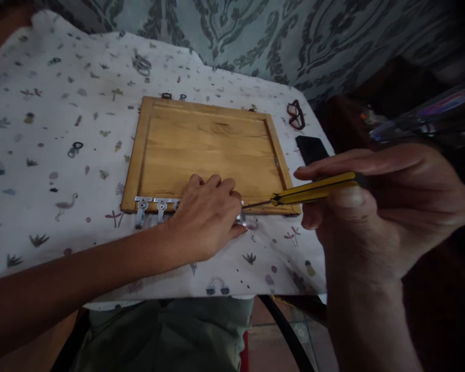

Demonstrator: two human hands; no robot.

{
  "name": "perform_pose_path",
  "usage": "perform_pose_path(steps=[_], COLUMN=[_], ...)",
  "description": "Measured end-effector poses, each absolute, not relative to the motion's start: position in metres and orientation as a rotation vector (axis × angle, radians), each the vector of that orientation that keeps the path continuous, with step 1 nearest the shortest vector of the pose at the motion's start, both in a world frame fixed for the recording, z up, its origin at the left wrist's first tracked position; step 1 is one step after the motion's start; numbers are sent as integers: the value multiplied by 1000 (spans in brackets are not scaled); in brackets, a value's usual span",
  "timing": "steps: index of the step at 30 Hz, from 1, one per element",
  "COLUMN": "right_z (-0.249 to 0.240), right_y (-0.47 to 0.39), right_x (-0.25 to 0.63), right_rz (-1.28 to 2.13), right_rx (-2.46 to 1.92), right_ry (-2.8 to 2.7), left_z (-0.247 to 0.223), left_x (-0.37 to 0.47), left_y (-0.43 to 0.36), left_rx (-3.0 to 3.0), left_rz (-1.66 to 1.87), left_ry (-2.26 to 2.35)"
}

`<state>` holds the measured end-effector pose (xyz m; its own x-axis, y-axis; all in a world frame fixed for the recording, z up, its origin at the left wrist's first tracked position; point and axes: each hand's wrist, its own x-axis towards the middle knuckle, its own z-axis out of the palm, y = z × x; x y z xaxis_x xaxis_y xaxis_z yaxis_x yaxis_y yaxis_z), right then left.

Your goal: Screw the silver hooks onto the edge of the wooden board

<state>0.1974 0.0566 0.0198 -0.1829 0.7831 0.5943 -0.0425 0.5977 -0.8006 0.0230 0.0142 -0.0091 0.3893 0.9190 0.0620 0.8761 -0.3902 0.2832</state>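
Observation:
A wooden framed panel [209, 150] lies flat on the table, its recessed face up. Along its near edge runs a row of silver metal hooks [161, 208] on flat brackets. My left hand [209, 217] rests over the right part of this row, fingers curled on the frame edge and thumb below, covering several hooks. In my right hand [380, 206] is a screwdriver [313, 190] with a yellow and black handle, held between thumb and fingers. Its thin shaft points left, and the tip ends beside my left fingers at the hook row; the exact contact point is hidden.
A white patterned tablecloth [81, 170] covers the table. Dark-framed glasses [295, 114] and a black flat object [312, 149] like a phone lie at the right. Small dark fittings [166, 96] show at the panel's far edge. A patterned grey wall covering [232, 31] stands behind.

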Motion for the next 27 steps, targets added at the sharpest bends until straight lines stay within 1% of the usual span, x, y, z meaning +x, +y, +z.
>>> perform_pose_path(steps=[5, 9, 12, 23, 27], right_z=[27, 30, 28, 21, 26], right_y=[54, 56, 57, 62, 61], right_x=[201, 204, 202, 191, 197], right_rz=[821, 783, 746, 790, 799], right_rx=[-659, -666, -642, -582, -586], right_ry=[-1689, -1813, -1781, -1611, -1703], left_z=[-9, -7, -5, -5, -4], left_x=[23, 24, 23, 23, 24], left_y=[13, 14, 14, 15, 15], left_rx=[2450, 2430, 2407, 2420, 2415], left_rz=[347, 308, 271, 257, 249], left_ry=[1616, 1596, 1593, 1615, 1631])
